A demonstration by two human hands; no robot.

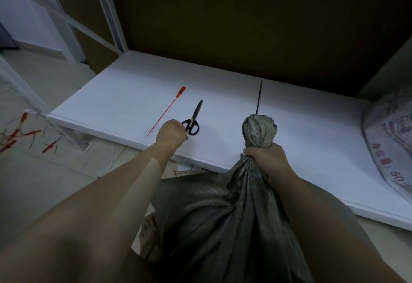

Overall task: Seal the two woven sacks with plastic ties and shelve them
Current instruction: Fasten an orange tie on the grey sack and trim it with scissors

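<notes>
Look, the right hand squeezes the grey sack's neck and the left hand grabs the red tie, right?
Not quite. The left hand grips the scissors by the handles, not the red tie, which lies untouched beside them on the shelf. The right hand does squeeze the neck of the grey sack. The head view shows this.

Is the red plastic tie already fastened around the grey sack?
No, the red tie lies flat on the white shelf beside the scissors, apart from the grey sack.
</notes>
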